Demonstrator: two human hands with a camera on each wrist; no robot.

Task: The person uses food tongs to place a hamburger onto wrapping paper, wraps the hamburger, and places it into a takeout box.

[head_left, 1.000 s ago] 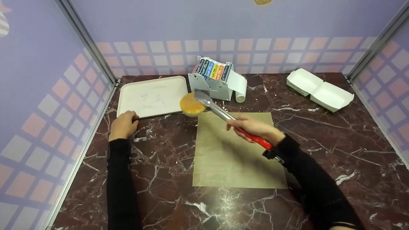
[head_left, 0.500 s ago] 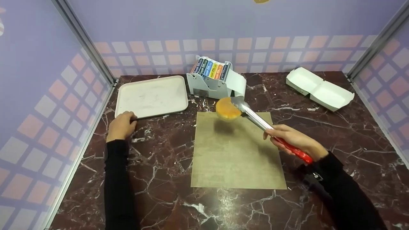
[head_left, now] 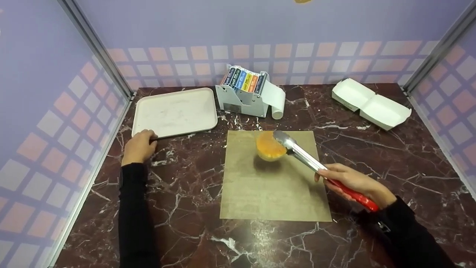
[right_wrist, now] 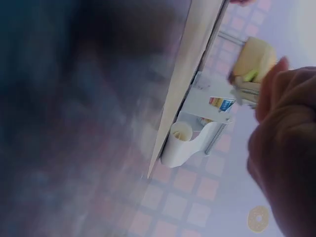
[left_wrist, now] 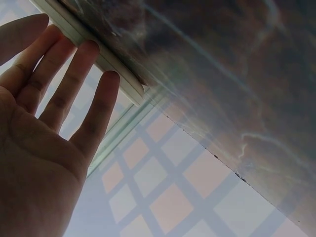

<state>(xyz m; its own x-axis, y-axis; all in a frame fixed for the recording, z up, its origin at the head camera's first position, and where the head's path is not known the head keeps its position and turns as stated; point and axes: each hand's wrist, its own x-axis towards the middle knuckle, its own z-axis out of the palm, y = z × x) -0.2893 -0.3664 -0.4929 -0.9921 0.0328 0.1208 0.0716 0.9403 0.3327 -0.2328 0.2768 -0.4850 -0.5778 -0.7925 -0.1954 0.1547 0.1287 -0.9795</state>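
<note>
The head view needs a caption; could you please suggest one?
Tongs in the right hand hold a burger over brown paper, left hand at tray corner.

Your table [head_left: 186, 242] is dark red-brown with a white-veined marble look, glossy, catching glare near your front edge. Directly on it you have: cream tray [head_left: 174, 115], back left, angled slightly; label dispenser [head_left: 241, 98], just beside the tray's right end, white strip [head_left: 274, 96] curling down at its right; tan sheet [head_left: 260, 193], flat, mid-table, in front of the dispenser; white box [head_left: 385, 111], hinged open, back right, well apart from the dispenser.
</note>
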